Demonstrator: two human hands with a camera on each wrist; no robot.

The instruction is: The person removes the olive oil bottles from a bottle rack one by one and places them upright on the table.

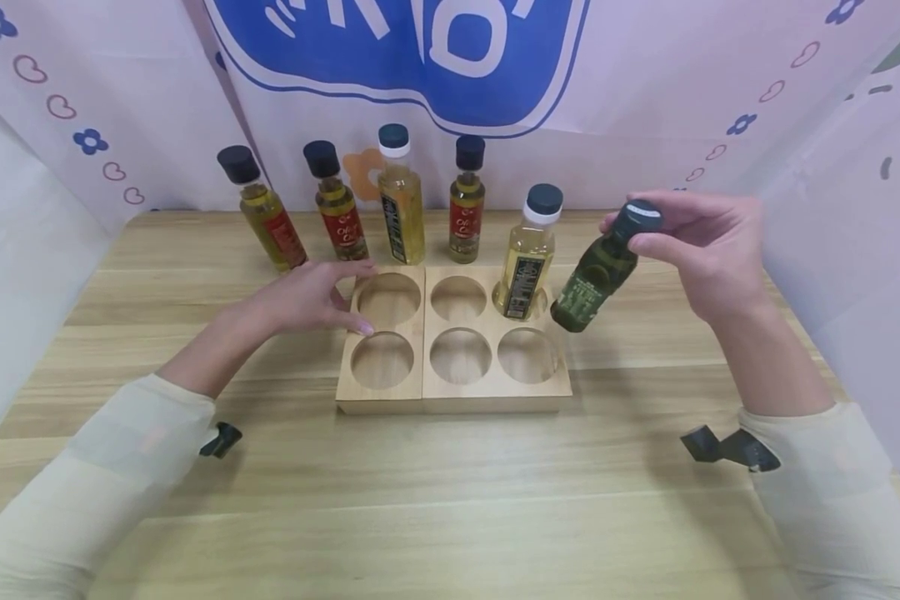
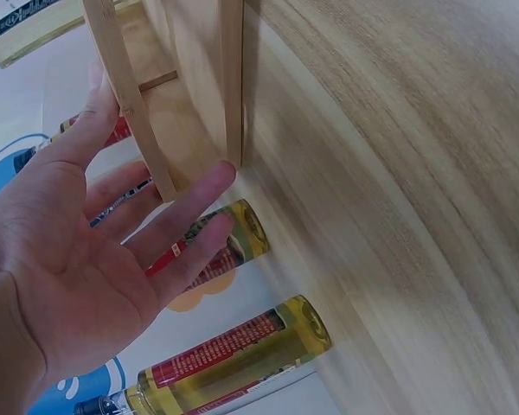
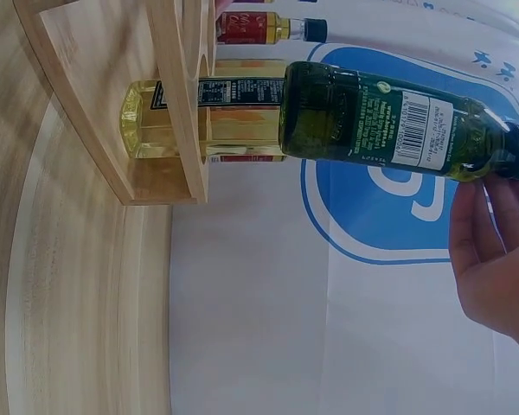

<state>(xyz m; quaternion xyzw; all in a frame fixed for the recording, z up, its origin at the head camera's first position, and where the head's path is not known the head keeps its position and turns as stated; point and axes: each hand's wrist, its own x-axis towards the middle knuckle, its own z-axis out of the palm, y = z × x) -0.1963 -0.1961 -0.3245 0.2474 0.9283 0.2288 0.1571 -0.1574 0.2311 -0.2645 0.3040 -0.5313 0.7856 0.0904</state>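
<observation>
My right hand (image 1: pixel 708 250) pinches a dark green glass bottle (image 1: pixel 596 279) by its cap and neck. The bottle tilts in the air beside the right end of a wooden bottle rack (image 1: pixel 422 367). In the right wrist view, the bottle's back label with a barcode (image 3: pixel 413 130) faces the camera. My left hand (image 1: pixel 303 296) rests at the rack's left end, thumb and fingers spread, as the left wrist view also shows. One clear bottle of yellow oil (image 1: pixel 528 258), with a dark green cap, stands in the rack's back right hole.
Behind the rack, from the left, stand two red-labelled olive oil bottles (image 1: pixel 273 221) (image 1: pixel 340 217), a clear oil bottle (image 1: pixel 402 208) and another red-labelled bottle (image 1: pixel 466 208). A white printed cloth (image 1: pixel 645 83) hangs at the table's (image 1: pixel 420 500) back edge.
</observation>
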